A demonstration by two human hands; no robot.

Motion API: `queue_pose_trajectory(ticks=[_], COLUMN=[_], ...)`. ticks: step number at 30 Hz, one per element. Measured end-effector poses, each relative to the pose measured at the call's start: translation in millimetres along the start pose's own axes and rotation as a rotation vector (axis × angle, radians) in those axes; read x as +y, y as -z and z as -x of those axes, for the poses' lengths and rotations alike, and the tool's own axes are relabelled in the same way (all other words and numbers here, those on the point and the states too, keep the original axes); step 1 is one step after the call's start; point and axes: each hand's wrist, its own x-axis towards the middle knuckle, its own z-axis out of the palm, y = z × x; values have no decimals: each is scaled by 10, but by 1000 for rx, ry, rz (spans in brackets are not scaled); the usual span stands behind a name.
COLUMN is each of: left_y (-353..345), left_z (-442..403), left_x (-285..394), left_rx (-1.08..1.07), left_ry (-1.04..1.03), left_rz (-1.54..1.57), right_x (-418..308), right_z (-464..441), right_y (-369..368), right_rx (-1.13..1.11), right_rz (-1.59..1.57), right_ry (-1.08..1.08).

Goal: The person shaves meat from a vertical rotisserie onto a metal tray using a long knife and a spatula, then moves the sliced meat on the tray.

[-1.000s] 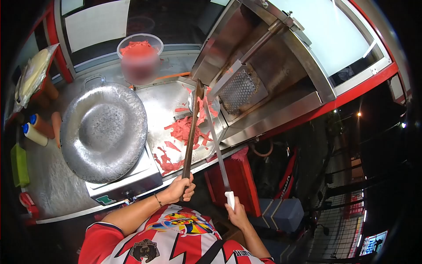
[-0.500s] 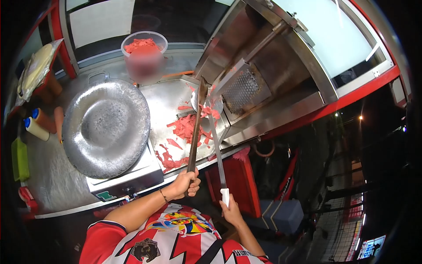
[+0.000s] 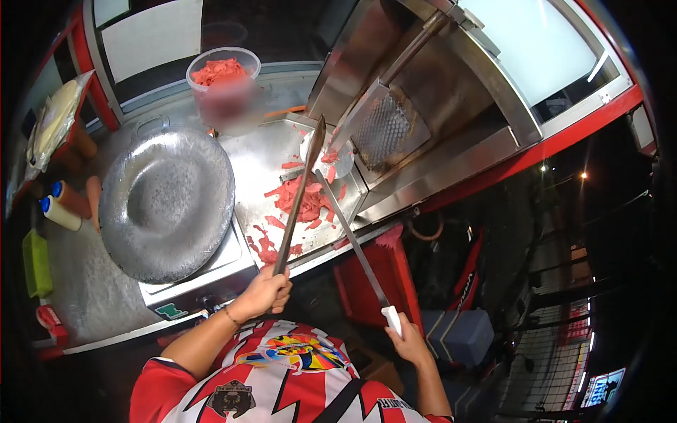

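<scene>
My left hand [image 3: 268, 290] is closed round the lower end of a long dark metal tool [image 3: 300, 201] with a narrow, pointed far end. The tool slants up over the metal tray [image 3: 257, 166]. In my right hand [image 3: 411, 343] is the white handle of a long knife [image 3: 355, 247]. Its blade tip lies close beside the tool; contact cannot be made out. Beneath and around both tools are red meat slices [image 3: 305, 201] heaped on the tray. A few meat pieces hang or lie by a small round plate [image 3: 343, 163] at the foot of the upright grill.
A large round metal pan [image 3: 166, 204] stands on a burner at left. Behind it is a clear tub [image 3: 227, 106] of red meat. The steel grill [image 3: 423, 127] rises at right. Sauce bottles [image 3: 63, 211] and a green container [image 3: 37, 264] are far left.
My left hand and its tool have shifted left and slightly up. The right hand has moved right, tilting the knife so its tip points further left. Less meat shows by the round plate.
</scene>
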Motion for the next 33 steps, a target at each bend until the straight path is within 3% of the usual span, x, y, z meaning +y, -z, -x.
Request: queue_pose_trajectory(ticks=[1, 5, 7, 9, 11, 13, 18, 22, 25, 26, 28, 33], left_y=[60, 272, 291, -178, -224, -224, -591, -668, -589, -584, -215, -104], left_z=[106, 846, 1290, 1864, 2242, 2485, 2244, 1962, 2269, 2372, 2403, 1857], left_x=[15, 287, 480, 1081, 1273, 1343, 1626, 1772, 1937, 2000, 1849, 1586], left_rx=[61, 426, 566, 649, 715, 723, 511, 380, 393, 502, 524, 591], left_ry=[-8, -208, -522, -221, -158, -303, -245, -239, -391, -163, -381, -377], left_rz=[-68, -852, -1135, -1120, -1218, -1556, -1877, -1984, -1939, -1725, -1563, -1198], right_x=[-79, 2, -55, -48, -108, -51, -192, -169, -179, -212, -263, -300], right_z=[50, 183, 230, 276, 314, 351, 445, 497, 442, 412, 314, 221], right_y=[82, 293, 414, 528, 655, 724, 999, 996, 865, 797, 652, 646], right_rx=[-5, 45, 44, 61, 39, 44, 52, 80, 115, 127, 174, 181], right_rz=[3, 46, 69, 42, 0, -32, -7, -29, -48, -64, -61, 59], right_ry=[4, 19, -3, 21, -53, -37, -42, -13, 38, 71, 93, 80])
